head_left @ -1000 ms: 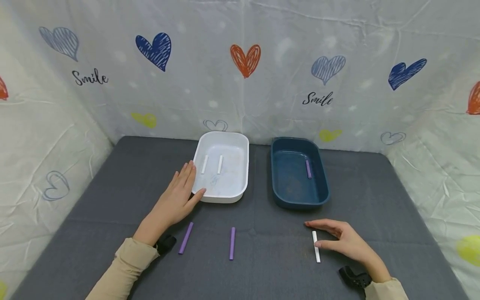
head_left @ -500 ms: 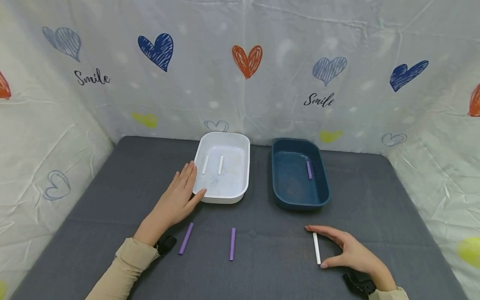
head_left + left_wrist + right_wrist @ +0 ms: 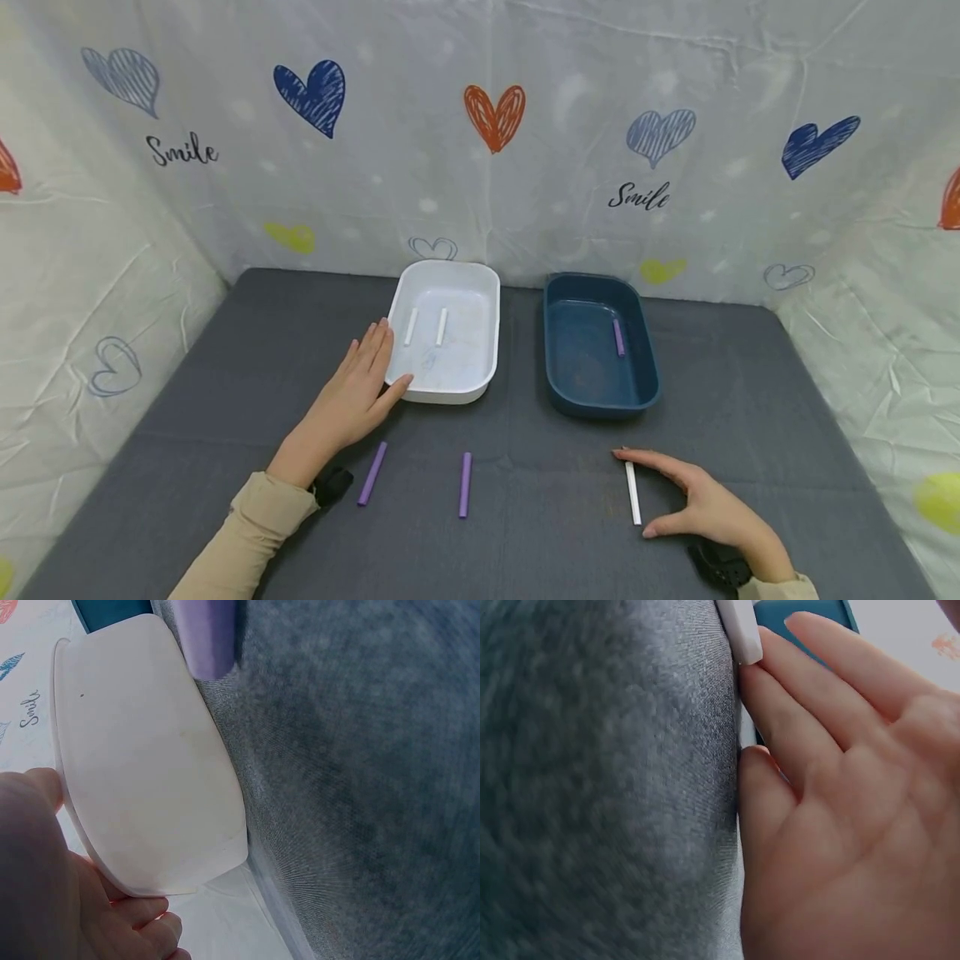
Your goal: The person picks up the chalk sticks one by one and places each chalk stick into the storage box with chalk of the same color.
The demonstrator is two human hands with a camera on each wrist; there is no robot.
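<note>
In the head view my left hand [image 3: 348,396] lies with straight fingers along the left side of a white tray [image 3: 450,397], its thumb at the near rim. The left wrist view shows that hand against the tray's wall [image 3: 150,750]. At the right, my right hand [image 3: 708,504] spreads thumb and fingers about a white chalk stick [image 3: 633,493] lying on the cloth. The index fingertip is by its far end and the thumb by its near end. In the right wrist view straight fingers [image 3: 795,727] are beside the white chalk [image 3: 740,630]; the thumb is hidden.
Two purple chalk sticks lie on the grey cloth, one left [image 3: 372,473] and one nearer the middle [image 3: 465,485]. Two white chalk sticks [image 3: 441,327] lie inside the white tray. A dark blue tray [image 3: 592,375] holds a purple chalk stick [image 3: 618,337]. A patterned curtain [image 3: 555,208] stands behind.
My right hand has shifted slightly toward me and right, its thumb moving from over the white chalk to beside its near end. The left hand has stayed at the white tray.
</note>
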